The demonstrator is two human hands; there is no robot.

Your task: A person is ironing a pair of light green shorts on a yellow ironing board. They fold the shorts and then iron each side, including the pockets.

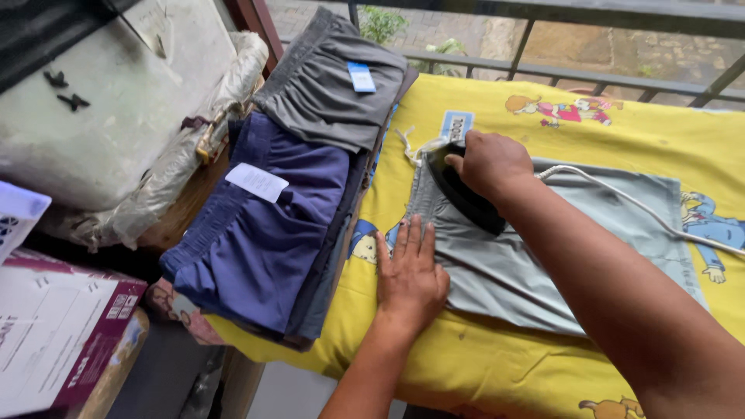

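Note:
A pale grey-green pair of shorts (543, 256) lies flat on a yellow cartoon-print cloth (667, 132). My right hand (489, 161) grips the handle of a black iron (464, 194) resting on the shorts near the waistband, where a white drawstring shows. The iron's white cord (644, 206) trails right across the garment. My left hand (410, 275) presses flat, fingers spread, on the shorts' left edge, just below the iron.
A stack of folded shorts sits to the left, navy (264, 233) in front and dark grey (326, 85) behind. Further left are a plastic-wrapped bundle (116, 116) and a white-and-maroon cardboard box (54, 334). A metal railing (590, 46) runs behind.

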